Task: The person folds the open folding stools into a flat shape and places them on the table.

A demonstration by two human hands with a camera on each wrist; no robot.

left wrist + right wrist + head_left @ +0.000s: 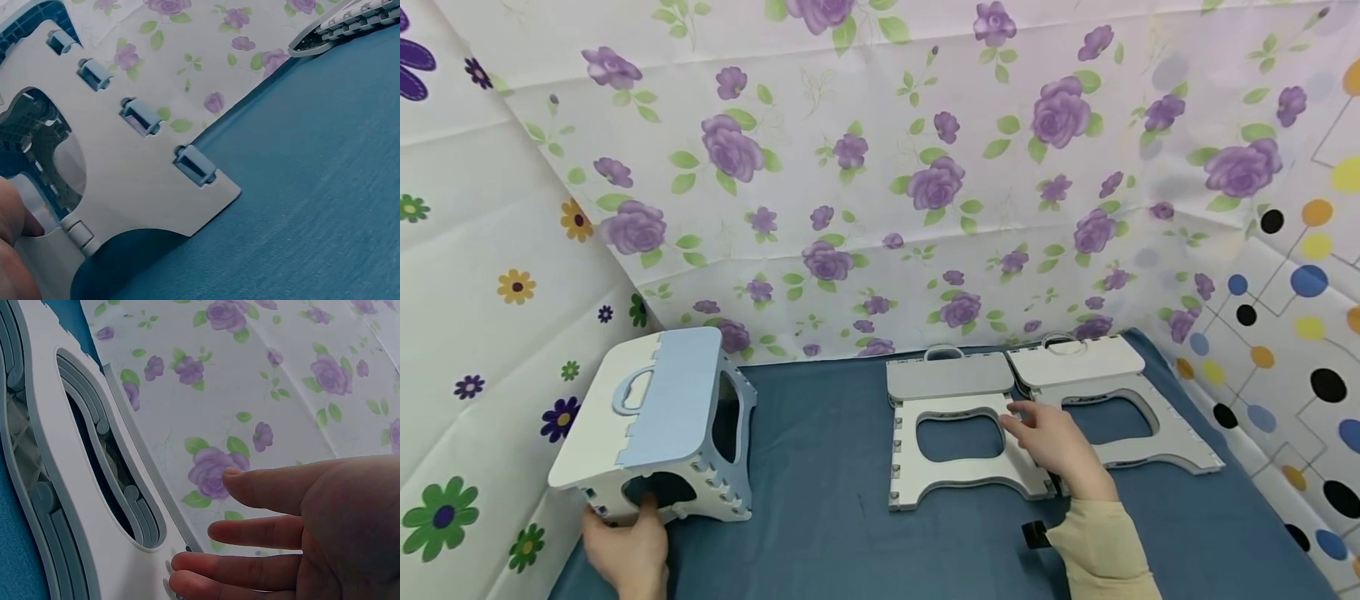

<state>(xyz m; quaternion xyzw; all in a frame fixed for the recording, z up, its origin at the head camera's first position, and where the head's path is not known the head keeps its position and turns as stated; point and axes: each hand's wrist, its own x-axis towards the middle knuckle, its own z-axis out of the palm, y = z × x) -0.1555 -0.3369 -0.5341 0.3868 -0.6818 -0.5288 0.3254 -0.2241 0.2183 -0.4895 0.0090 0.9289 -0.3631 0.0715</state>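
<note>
A white and light-blue folding step stool (pixel 677 392) stands unfolded at the left of the table. My left hand (pixel 628 546) grips the lower part of its near side panel (pixel 144 194), with the thumb at the panel's opening; some fingers are hidden behind the panel. Two folded stools lie flat at the right: one with a grey and white top (pixel 951 379), the other white (pixel 1157 400). My right hand (pixel 1063 442) hovers over the gap between them, its fingers extended and holding nothing. In the right wrist view these fingers are beside a folded stool (pixel 56 437).
Blue cloth (pixel 820 500) covers the table. Floral sheeting (pixel 850 167) hangs behind it, with patterned sheets at both sides. A small black object (pixel 1036 534) is by the right cuff. Each folded stool has a carrying handle at its far edge.
</note>
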